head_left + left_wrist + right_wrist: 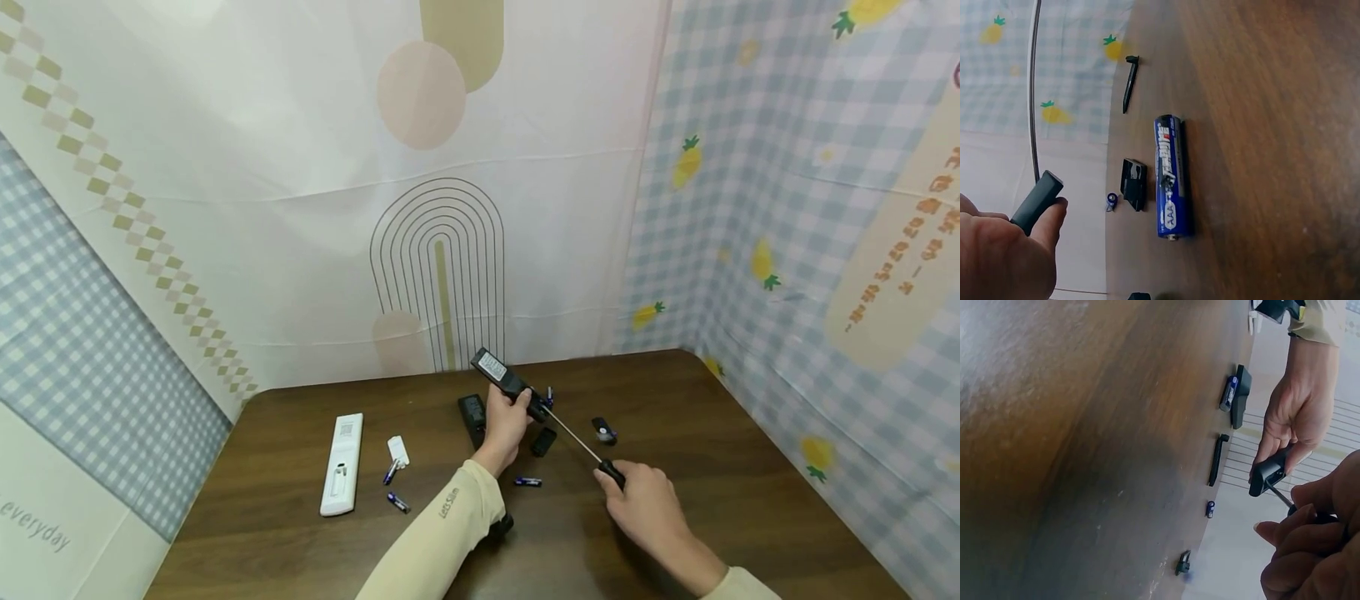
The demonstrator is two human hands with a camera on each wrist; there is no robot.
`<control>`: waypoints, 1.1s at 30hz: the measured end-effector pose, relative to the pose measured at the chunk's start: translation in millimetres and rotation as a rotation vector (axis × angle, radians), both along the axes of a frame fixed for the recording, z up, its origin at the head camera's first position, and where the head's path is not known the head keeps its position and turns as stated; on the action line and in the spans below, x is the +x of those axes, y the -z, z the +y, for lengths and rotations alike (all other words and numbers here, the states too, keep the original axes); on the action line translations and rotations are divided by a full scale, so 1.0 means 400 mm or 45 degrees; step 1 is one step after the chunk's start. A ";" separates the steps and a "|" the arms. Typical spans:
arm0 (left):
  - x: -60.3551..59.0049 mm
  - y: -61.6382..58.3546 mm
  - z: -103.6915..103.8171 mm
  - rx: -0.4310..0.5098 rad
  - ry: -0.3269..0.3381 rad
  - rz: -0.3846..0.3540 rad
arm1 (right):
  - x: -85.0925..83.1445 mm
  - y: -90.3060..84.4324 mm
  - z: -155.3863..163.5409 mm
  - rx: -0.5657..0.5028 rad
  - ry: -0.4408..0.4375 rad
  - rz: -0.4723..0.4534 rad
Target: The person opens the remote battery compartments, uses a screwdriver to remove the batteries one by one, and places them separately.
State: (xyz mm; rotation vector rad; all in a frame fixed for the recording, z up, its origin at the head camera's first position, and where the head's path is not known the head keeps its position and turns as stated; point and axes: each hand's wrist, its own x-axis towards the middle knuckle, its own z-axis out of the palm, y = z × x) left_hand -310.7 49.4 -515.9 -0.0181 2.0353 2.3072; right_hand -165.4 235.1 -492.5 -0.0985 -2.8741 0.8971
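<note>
The person's left hand [504,425] is curled round a black remote control [507,383], holding it up off the tabletop [720,467] near the middle of the far edge, tilted so its labelled end points up and toward the back wall. The right hand [648,508] grips the black handle of a thin screwdriver [581,446], fingers wrapped tight about it; the metal shaft runs up and to the left, and its tip meets the lower end of the remote just beside the left hand's fingers. In the right wrist view the screwdriver [1282,497] touches the end of the remote [1266,475] held in the left hand [1294,415].

Beneath the raised remote lies a second black remote [472,417], flat on the wood. A small black cover piece [543,442] lies just beside the left hand, and another dark small part [602,430] sits further toward the right edge. A blue AAA battery [528,481] lies between the two forearms; the left wrist view shows this battery [1168,176] close up, lengthwise beside a black cover [1134,184].

Toward the left edge, a white remote control [342,463] lies face down with its battery bay open. Its white cover [397,451] lies near it, with two more blue batteries [397,502] just beside. Patterned cloth [810,208] hangs behind the table's far and right edges.
</note>
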 end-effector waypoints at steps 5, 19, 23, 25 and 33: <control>0.001 0.004 0.001 0.001 0.008 0.009 | -0.001 0.011 0.008 -0.002 -0.005 0.001; 0.002 0.014 -0.001 -0.012 0.002 0.000 | 0.000 0.024 0.019 -0.077 -0.032 -0.029; 0.002 0.016 -0.001 -0.013 -0.005 -0.013 | 0.003 0.021 0.017 -0.087 -0.033 -0.035; 0.001 0.019 -0.002 -0.011 -0.010 -0.020 | 0.006 0.018 0.016 -0.091 -0.032 -0.042; 0.005 0.023 -0.009 0.010 -0.023 -0.017 | 0.026 0.007 0.028 -0.107 -0.003 -0.014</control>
